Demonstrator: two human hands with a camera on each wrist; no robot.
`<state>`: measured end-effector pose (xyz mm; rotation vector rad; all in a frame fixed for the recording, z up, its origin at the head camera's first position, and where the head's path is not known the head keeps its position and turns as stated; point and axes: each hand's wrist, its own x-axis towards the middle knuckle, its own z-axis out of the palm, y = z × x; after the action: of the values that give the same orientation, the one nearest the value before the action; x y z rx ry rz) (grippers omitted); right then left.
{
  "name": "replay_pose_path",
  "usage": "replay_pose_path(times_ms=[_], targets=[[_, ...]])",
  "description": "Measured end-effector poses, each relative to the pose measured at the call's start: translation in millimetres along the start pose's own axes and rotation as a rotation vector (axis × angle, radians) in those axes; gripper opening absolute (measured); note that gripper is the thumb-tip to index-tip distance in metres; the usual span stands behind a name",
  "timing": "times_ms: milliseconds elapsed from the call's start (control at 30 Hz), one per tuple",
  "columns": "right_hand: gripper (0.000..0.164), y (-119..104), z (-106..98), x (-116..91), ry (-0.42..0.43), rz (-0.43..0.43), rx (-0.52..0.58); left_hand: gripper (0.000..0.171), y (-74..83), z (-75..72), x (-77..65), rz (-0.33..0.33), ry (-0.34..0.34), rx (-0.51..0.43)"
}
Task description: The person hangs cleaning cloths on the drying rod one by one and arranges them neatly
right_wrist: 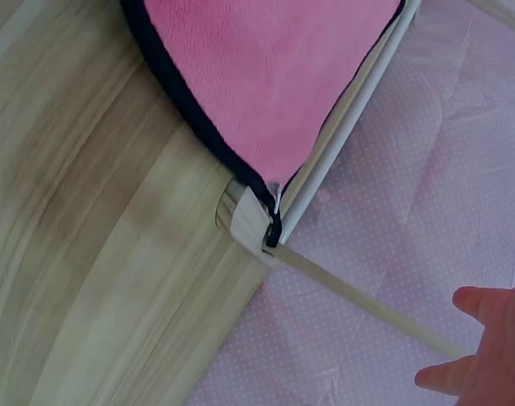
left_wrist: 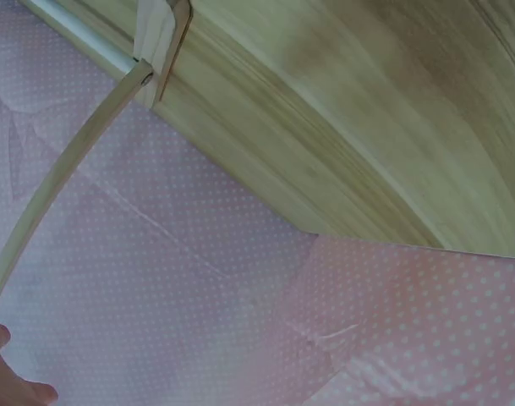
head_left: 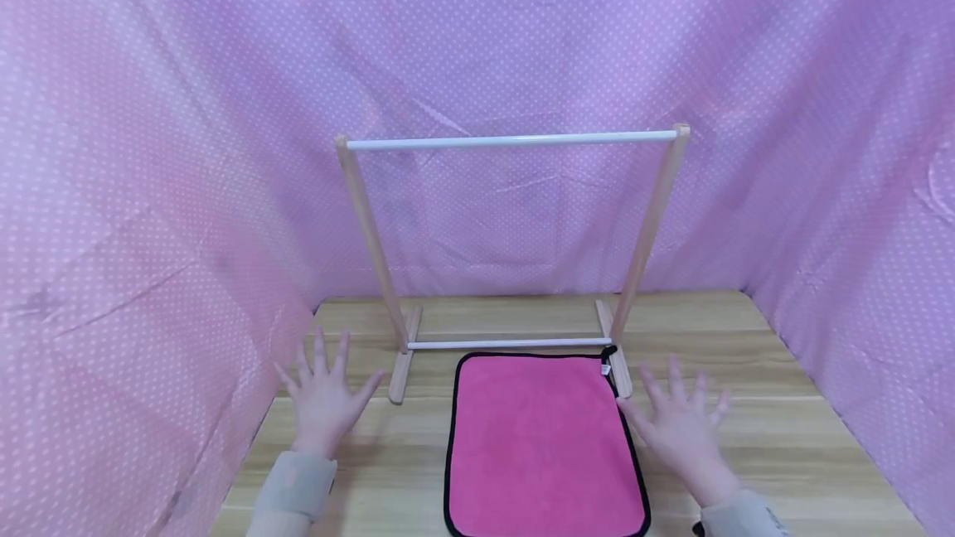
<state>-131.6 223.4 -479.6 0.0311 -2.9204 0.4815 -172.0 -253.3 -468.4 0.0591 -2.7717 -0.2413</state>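
A pink towel [head_left: 545,446] with a black border lies flat on the wooden table, its tagged corner over the right foot of a rack. My left hand [head_left: 322,400], fingers spread, is to the left of the towel and holds nothing. On the other side, my right hand [head_left: 682,429] also has its fingers spread, its thumb tip overlapping the towel's right edge in the head view. In the right wrist view, the towel's black loop [right_wrist: 274,228] hangs at the rack's foot, and part of the right hand [right_wrist: 494,347] shows at the lower right.
Behind the towel stands a wooden rack with a white top bar [head_left: 515,141], a low white bar [head_left: 507,344] and two slanted posts. Pink polka-dot cloth [head_left: 477,48] surrounds the table [head_left: 761,404] at the back and sides.
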Motion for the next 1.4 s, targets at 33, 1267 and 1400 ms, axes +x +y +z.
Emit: replay_pose_path(times_ms=[33, 1267, 1400], targets=[[0.069, -2, 2, 1, 0.009, -0.008, -0.003, 0.090, -0.5, -0.9, 1.1, 0.000, 0.004, -0.003], [0.070, -67, 103, -1, -0.057, -0.200, 0.070, 0.069, 40.8, -25.2, 111.1, -0.123, 0.166, -1.109], [0.083, -70, 110, 0, -0.126, -0.214, 0.043, 0.068, 47.8, -29.6, 125.4, -0.100, 0.169, -1.138]])
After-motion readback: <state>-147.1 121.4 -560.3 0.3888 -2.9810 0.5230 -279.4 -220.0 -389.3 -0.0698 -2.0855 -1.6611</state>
